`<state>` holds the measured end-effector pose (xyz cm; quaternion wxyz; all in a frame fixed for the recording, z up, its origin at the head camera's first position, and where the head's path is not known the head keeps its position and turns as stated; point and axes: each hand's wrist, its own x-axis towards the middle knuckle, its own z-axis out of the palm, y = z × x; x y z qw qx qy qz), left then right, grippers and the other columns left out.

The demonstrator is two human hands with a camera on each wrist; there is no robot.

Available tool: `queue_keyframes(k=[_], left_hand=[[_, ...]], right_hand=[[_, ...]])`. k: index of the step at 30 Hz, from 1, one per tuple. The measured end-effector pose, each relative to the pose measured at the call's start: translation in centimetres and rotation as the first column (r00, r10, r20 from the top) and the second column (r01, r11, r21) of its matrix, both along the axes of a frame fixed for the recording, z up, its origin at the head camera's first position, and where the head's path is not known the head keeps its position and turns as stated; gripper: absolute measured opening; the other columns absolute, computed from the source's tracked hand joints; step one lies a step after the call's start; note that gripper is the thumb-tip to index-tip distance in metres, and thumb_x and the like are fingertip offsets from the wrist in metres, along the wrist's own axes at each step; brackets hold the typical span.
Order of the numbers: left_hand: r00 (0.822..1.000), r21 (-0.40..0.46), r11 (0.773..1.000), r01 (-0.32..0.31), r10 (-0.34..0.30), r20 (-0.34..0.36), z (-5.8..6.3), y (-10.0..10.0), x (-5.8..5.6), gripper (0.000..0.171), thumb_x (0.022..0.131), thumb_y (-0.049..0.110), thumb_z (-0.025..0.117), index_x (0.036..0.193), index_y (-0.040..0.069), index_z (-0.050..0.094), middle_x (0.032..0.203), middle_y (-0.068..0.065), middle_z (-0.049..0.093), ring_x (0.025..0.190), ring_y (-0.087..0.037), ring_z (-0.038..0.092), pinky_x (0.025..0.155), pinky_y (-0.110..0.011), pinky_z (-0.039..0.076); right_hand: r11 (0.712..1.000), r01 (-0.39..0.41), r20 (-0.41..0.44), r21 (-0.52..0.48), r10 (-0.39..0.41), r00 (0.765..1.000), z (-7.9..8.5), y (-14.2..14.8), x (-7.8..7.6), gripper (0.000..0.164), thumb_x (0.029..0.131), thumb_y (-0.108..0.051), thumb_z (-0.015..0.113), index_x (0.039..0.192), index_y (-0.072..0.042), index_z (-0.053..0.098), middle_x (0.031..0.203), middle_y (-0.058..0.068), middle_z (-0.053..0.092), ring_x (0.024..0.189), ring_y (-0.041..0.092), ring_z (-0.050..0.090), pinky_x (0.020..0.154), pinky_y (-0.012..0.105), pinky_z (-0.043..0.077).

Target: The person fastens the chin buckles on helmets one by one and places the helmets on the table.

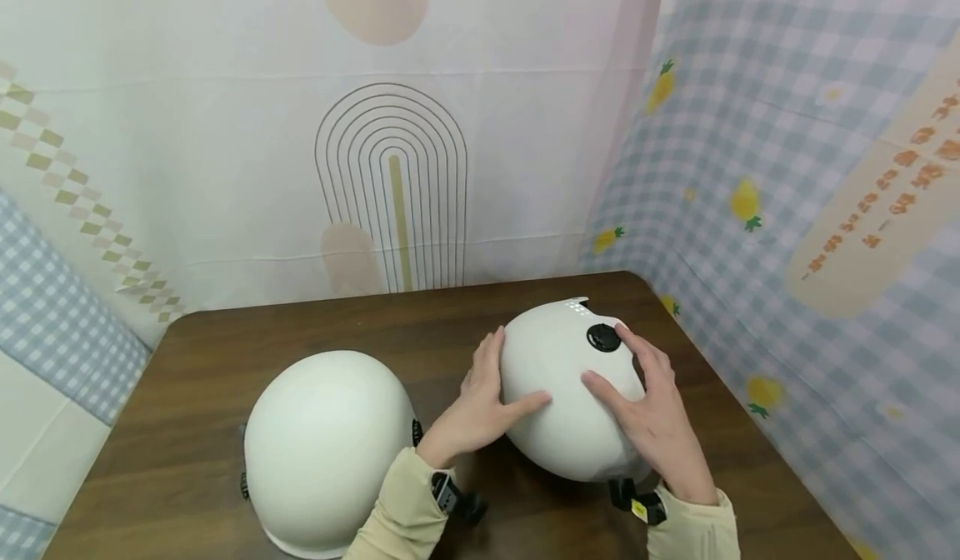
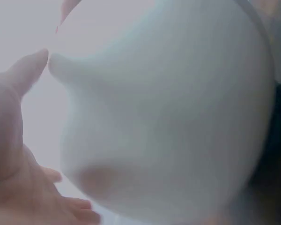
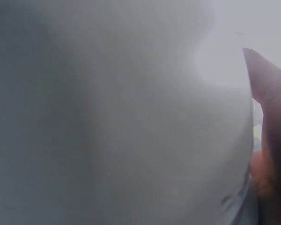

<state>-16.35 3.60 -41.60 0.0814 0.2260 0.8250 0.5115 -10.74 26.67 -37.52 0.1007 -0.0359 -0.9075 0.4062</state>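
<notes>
Two white helmets are on the brown table. Both hands hold the right-hand helmet [image 1: 551,435], which lies tilted with a round black side cap [image 1: 603,337] and small vent holes facing up. My left hand [image 1: 477,406] grips its left side, thumb on the shell and fingers along the edge. On the other side my right hand [image 1: 656,410] has its thumb on the shell and its fingers round the rim by the cap. The white shell fills most of both wrist views; the helmet's inside is hidden. The left-hand helmet [image 1: 330,452] sits dome up, near my left forearm.
The wooden table [image 1: 225,352] has its back edge near a patterned cloth wall [image 1: 525,168]. A checked cloth [image 1: 750,143] hangs along the right side. Cameras are strapped to both wrists.
</notes>
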Motion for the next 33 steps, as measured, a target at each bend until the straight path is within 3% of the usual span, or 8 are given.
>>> queue_keyframes(k=[4,8,11,16,21,25,28,33], left_hand=[[0.978,-0.07,0.997,0.012,-0.026,-0.206,1.8,1.6,-0.1,0.093,0.088,0.058,0.063,0.157,0.025,0.011,0.162,-0.007,0.003,0.147,-0.021,-0.008,0.112,-0.058,-0.001],[0.915,-0.142,0.99,0.007,-0.063,-0.399,3.4,3.4,-0.3,0.085,0.088,0.058,0.062,0.156,0.024,0.022,0.16,-0.009,0.016,0.148,-0.025,0.002,0.113,-0.058,0.005],[0.871,-0.219,0.976,-0.003,-0.105,-0.48,4.2,4.5,-0.3,0.081,0.089,0.061,0.059,0.154,0.023,0.029,0.156,-0.007,0.029,0.147,-0.024,0.015,0.113,-0.057,0.012],[0.818,-0.353,0.935,-0.024,-0.185,-0.545,4.8,5.4,-0.3,0.079,0.086,0.066,0.057,0.149,0.022,0.04,0.152,-0.004,0.036,0.145,-0.02,0.021,0.113,-0.054,0.017],[0.767,-0.38,0.924,-0.046,-0.211,-0.606,4.8,5.5,-0.5,0.08,0.085,0.066,0.06,0.148,0.02,0.041,0.148,-0.004,0.038,0.14,-0.018,0.031,0.114,-0.048,0.02],[0.75,-0.38,0.923,-0.061,-0.209,-0.628,4.8,5.6,-0.5,0.079,0.084,0.063,0.063,0.148,0.021,0.042,0.144,-0.006,0.039,0.134,-0.02,0.037,0.113,-0.048,0.022],[0.748,-0.385,0.919,-0.082,-0.199,-0.634,4.7,5.6,-0.3,0.075,0.084,0.06,0.062,0.147,0.024,0.043,0.143,-0.008,0.039,0.133,-0.021,0.037,0.112,-0.051,0.024],[0.732,-0.389,0.912,-0.125,-0.18,-0.657,4.7,5.7,-0.2,0.074,0.085,0.057,0.062,0.148,0.024,0.043,0.142,-0.01,0.04,0.132,-0.023,0.037,0.11,-0.055,0.025]], right_hand=[[1.0,-0.01,-0.014,0.015,0.01,1.0,0.0,0.0,0.2,0.074,0.09,-0.052,0.063,0.153,-0.039,0.026,0.154,0.014,0.023,0.136,0.04,0.028,0.094,0.068,0.032],[1.0,-0.031,-0.068,0.004,0.031,0.997,0.0,0.1,0.2,0.062,0.097,-0.046,0.056,0.152,-0.033,0.031,0.154,0.015,0.025,0.136,0.04,0.028,0.095,0.067,0.032],[0.999,-0.048,-0.091,-0.024,0.045,0.995,-0.1,0.1,0.4,0.055,0.101,-0.042,0.049,0.152,-0.032,0.033,0.153,0.014,0.027,0.135,0.038,0.031,0.095,0.064,0.034],[0.995,-0.074,-0.073,-0.063,0.069,0.995,-0.1,0.1,0.7,0.049,0.105,-0.041,0.039,0.152,-0.035,0.029,0.153,0.011,0.028,0.129,0.037,0.041,0.092,0.06,0.04],[0.987,-0.11,-0.052,-0.114,0.105,0.993,0.0,0.2,0.8,0.049,0.106,-0.04,0.036,0.153,-0.036,0.025,0.155,0.009,0.025,0.133,0.037,0.037,0.093,0.062,0.038],[0.982,-0.123,-0.062,-0.142,0.116,0.991,-0.3,0.2,0.7,0.051,0.105,-0.038,0.039,0.153,-0.037,0.024,0.156,0.003,0.025,0.137,0.028,0.034,0.098,0.054,0.039],[0.981,-0.122,-0.062,-0.153,0.113,0.992,-0.5,0.2,0.6,0.053,0.105,-0.037,0.041,0.153,-0.04,0.019,0.157,0.002,0.026,0.137,0.023,0.035,0.098,0.048,0.04],[0.97,-0.142,-0.042,-0.195,0.136,0.99,-0.9,0.2,0.5,0.056,0.106,-0.037,0.038,0.153,-0.044,0.01,0.158,0.006,0.021,0.139,0.028,0.03,0.101,0.055,0.036]])
